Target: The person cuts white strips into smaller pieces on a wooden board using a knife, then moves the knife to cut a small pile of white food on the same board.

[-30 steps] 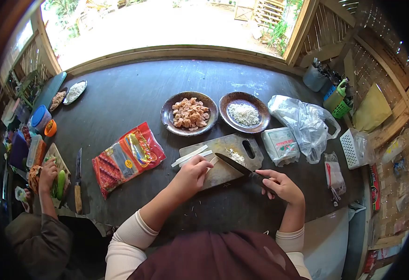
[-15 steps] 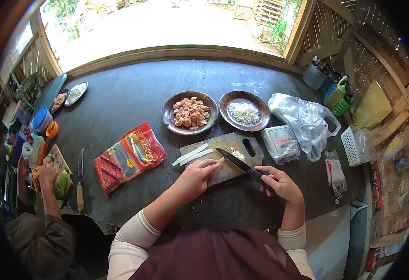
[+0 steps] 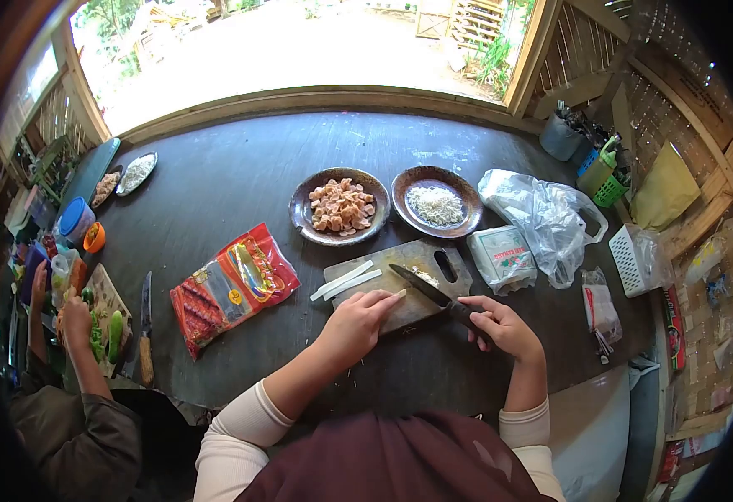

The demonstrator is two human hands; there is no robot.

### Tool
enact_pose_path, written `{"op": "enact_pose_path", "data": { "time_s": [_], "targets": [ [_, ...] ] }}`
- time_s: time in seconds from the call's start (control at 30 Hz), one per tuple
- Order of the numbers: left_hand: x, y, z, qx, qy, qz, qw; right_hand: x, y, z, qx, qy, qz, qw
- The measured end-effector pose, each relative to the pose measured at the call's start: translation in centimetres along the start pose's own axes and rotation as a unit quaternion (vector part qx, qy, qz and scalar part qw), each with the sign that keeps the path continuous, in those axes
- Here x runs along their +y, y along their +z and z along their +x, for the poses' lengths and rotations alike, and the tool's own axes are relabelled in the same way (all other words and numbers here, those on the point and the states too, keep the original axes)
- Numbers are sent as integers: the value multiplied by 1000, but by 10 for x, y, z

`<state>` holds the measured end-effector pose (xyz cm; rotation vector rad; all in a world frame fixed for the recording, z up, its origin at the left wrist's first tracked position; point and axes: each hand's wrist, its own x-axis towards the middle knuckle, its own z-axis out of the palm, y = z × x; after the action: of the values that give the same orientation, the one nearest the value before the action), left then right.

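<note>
My right hand [image 3: 504, 326] is wrapped round the handle of a dark-bladed knife [image 3: 423, 283], whose blade lies slantwise over the cutting board [image 3: 396, 316]. At the board's near left, my left hand [image 3: 356, 322] is closed on a short pale strip [image 3: 401, 293], its end poking out beside the blade. Some chopped pale bits [image 3: 424, 274] lie just beyond the knife, partly hidden by it. Two longer white strips [image 3: 351, 282] rest on the board's left end. Behind the board stand a plate of brown slices [image 3: 341, 205] and a plate of fine white shreds [image 3: 436, 205].
A red sausage packet [image 3: 236, 289] lies left of the board. To the right are a white wrapped pack [image 3: 503, 258] and a plastic bag [image 3: 542, 217]. Another knife [image 3: 146, 335] lies near a co-worker's hand [image 3: 75, 322], beside a cucumber [image 3: 115, 336].
My left hand has shifted slightly right and down with the strip, and the knife has moved only a little. The co-worker's hands have moved at the left, showing more green vegetables.
</note>
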<state>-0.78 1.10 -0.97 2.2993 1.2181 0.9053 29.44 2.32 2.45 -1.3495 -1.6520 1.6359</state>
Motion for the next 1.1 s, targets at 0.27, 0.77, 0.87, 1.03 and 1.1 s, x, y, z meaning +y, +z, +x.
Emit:
{"op": "enact_pose_path", "data": {
  "time_s": [0.27, 0.77, 0.87, 1.03, 1.1],
  "targets": [
    [-2, 4, -1, -27, 11, 110, 994, 0, 5, 1, 28, -11, 27, 999],
    [-6, 12, 2, -103, 58, 208, 971, -9, 87, -28, 182, -15, -54, 982],
    [3, 13, 1, -84, 34, 173, 981, -7, 96, -30, 160, -19, -31, 987],
    [7, 20, -3, -38, 39, 182, 982, -2, 96, -31, 152, -48, -26, 987],
    [9, 20, -3, -28, 36, 178, 983, 5, 96, -29, 167, -74, -34, 983]
  ]
}}
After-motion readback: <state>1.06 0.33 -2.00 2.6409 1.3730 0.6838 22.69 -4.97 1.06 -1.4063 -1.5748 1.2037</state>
